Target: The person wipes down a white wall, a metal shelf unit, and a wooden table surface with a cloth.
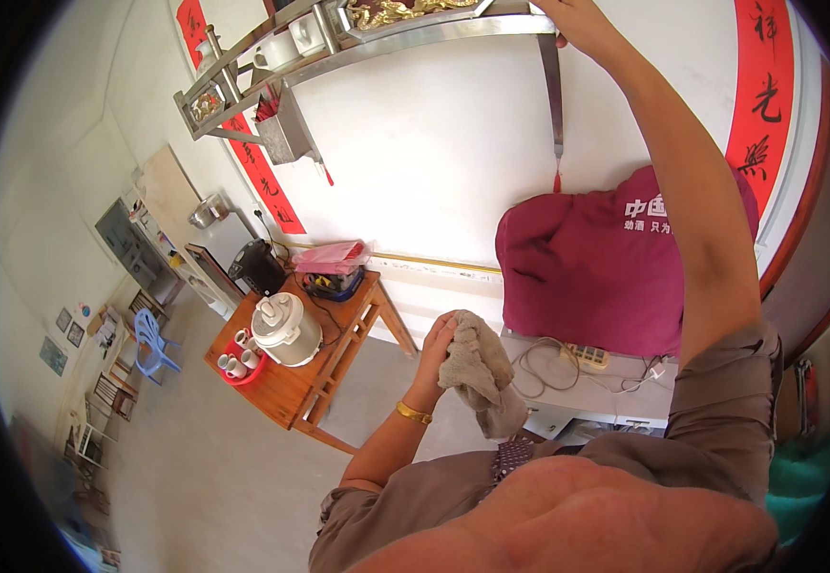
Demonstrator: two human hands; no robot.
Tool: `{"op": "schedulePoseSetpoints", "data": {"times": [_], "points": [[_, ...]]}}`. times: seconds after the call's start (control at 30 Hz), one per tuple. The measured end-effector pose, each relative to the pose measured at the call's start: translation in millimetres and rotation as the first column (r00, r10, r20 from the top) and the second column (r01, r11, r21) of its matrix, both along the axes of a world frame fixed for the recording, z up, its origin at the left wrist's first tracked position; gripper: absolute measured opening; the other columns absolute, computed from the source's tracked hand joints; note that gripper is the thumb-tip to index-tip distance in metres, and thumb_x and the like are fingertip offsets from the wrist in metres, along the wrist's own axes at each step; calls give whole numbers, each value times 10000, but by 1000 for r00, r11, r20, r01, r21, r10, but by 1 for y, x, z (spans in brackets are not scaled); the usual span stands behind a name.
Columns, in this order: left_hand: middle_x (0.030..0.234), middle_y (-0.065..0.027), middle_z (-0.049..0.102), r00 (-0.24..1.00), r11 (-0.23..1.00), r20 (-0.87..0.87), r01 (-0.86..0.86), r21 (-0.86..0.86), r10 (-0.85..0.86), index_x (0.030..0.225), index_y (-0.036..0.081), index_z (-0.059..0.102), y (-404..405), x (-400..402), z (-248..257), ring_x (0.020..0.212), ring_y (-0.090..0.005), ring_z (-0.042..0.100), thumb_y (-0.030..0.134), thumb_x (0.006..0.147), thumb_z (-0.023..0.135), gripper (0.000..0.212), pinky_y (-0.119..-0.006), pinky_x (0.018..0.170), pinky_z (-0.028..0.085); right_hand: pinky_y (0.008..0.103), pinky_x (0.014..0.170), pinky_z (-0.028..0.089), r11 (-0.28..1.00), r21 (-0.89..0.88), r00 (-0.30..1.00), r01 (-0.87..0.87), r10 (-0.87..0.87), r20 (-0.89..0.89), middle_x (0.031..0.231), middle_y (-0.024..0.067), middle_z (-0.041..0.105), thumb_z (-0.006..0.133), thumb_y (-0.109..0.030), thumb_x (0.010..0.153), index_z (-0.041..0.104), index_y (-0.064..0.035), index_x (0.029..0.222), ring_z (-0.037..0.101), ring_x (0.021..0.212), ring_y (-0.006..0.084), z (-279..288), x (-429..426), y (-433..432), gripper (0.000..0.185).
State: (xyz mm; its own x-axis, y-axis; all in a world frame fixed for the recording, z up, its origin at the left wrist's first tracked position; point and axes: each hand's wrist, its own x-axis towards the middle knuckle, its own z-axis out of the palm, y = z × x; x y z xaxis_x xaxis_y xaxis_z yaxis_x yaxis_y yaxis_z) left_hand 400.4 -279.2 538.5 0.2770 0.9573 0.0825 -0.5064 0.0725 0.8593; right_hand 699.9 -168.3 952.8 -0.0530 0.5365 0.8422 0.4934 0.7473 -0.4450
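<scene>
My left hand (435,354) grips a bunched grey-brown cloth (475,362) in front of my body, its lower end hanging down. At the top edge my raised right hand (581,27) touches the right end of a wall-mounted metal shelf (415,36). Its fingers are partly cut off by the frame, so their grip is unclear. Gold dragon relief (407,11) decorates the shelf's front, and white cups (279,50) stand on it farther left. A metal box (286,132) with red sticks hangs below its left part.
A maroon cover (586,272) drapes something on a white cabinet (622,397), beside a power strip (586,356) and cables. Left, a wooden table (286,397) bears an electric pressure cooker (287,333), mugs on a red tray (246,379) and a black electric pot (257,266).
</scene>
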Motion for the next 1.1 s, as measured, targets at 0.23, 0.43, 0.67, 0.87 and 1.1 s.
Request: {"op": "schedulePoseSetpoints", "data": {"times": [0.23,0.43,0.67,0.87,1.1], "points": [[1152,-83,599,994,999,-108,25,31,-22,1264,12,534,-8,8,3,1047,-170,584,343,1016,477,418,-317,936,486,346,603,503,990,-89,993,110,-107,47,857,100,585,550,-357,980,523,1,1195,562,713,182,6,-3,-14,419],[1152,-71,598,992,998,-124,37,47,-31,1280,27,534,-17,21,1,1059,-161,578,354,1022,465,422,-316,940,482,354,554,477,1000,-19,999,8,-8,47,843,103,584,552,-322,969,543,12,1148,558,630,185,6,-11,-13,379],[1153,-89,606,996,998,-59,59,-9,-60,1270,22,528,-30,40,-4,1044,-173,596,311,1015,488,388,-322,931,496,438,806,489,964,159,964,213,-234,128,993,253,636,548,-304,951,563,26,1168,632,905,324,10,9,15,395],[1157,-84,609,999,999,-40,34,-16,-34,1254,25,547,-34,16,-28,1044,-165,595,309,1023,458,377,-321,927,494,466,894,502,911,288,931,297,-343,126,1293,191,469,636,-107,853,406,-102,1384,547,1112,405,-116,-5,-55,578],[1058,-44,628,997,996,22,71,-50,-70,1180,50,587,-31,63,-57,959,-127,605,333,1021,491,338,-288,864,509,407,1039,428,610,-784,932,-114,340,129,1345,240,508,782,-295,797,396,-69,1464,533,1211,337,-489,26,-137,803]]}}
